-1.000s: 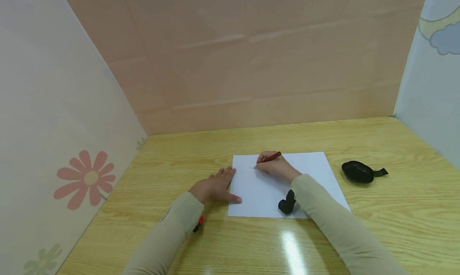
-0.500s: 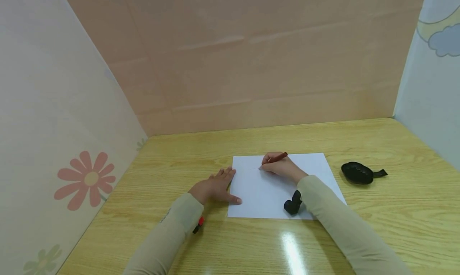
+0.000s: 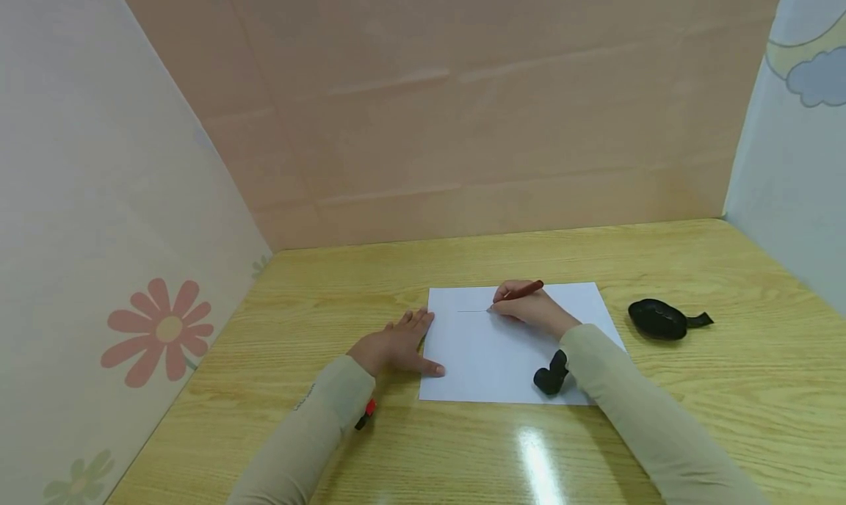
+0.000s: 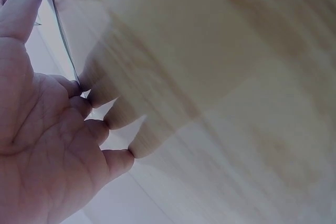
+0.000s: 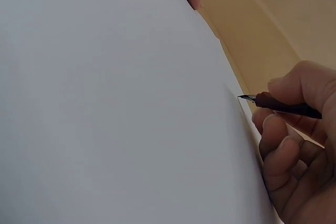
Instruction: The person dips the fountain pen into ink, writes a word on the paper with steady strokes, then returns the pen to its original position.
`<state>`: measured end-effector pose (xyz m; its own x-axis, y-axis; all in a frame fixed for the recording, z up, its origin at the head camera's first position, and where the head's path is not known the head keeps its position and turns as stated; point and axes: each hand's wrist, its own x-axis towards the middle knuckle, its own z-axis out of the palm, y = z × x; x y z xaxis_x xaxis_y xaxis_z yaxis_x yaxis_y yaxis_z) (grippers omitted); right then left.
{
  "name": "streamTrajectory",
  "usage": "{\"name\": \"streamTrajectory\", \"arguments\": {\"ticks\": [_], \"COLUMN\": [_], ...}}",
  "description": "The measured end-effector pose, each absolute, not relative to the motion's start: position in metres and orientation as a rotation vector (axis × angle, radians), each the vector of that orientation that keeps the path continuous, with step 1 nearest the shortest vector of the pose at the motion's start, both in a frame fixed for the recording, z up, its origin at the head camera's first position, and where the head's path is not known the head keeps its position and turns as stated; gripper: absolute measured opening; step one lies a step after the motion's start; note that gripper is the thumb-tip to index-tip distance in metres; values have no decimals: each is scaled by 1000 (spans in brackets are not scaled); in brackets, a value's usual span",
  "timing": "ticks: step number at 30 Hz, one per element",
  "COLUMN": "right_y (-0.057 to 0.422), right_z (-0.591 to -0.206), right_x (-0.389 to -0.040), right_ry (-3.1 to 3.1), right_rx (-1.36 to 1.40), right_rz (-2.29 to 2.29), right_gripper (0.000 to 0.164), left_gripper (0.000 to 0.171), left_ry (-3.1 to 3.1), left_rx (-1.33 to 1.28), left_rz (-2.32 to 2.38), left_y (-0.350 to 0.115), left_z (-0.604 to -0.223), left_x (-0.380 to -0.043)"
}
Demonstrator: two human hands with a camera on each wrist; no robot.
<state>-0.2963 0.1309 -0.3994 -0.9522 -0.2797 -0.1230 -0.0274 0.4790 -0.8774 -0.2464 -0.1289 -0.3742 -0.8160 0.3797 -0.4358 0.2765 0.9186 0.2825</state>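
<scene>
My right hand [image 3: 529, 307] pinches a dark red fountain pen [image 3: 525, 291] between thumb and fingers. In the right wrist view, the pen's metal nib [image 5: 247, 97] points at the paper. A thin straight line [image 3: 471, 312] runs across the upper left part of the white sheet of paper [image 3: 472, 358], ending at the nib. My left hand [image 3: 399, 343] lies spread at the sheet's left edge, its thumb on the paper. In the left wrist view, the left fingertips [image 4: 123, 161] touch down along the paper edge and the glossy wooden surface.
A black oval object with a short tail [image 3: 659, 319] lies on the wooden table [image 3: 727, 380], right of the sheet. Beside my right cuff is a black rounded piece [image 3: 550, 380]. A small red and black piece [image 3: 366, 414] shows under my left sleeve. Walls stand behind and at both sides.
My right hand has slid to the right with the fountain pen, and the line on the paper has grown longer. The left hand stays in place.
</scene>
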Motion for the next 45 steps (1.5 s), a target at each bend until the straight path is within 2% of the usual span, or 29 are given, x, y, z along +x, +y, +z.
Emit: {"name": "streamTrajectory", "arguments": {"ticks": [45], "right_y": [186], "right_z": [-407], "right_x": [-297], "right_ry": [2389], "right_rx": [-262], "right_rz": [-1527], "right_gripper": [27], "left_gripper": [104], "left_ry": [2592], "left_rx": [496], "left_rz": [262], "left_y": [-132], "left_z": [-376], "left_x": [-250]}}
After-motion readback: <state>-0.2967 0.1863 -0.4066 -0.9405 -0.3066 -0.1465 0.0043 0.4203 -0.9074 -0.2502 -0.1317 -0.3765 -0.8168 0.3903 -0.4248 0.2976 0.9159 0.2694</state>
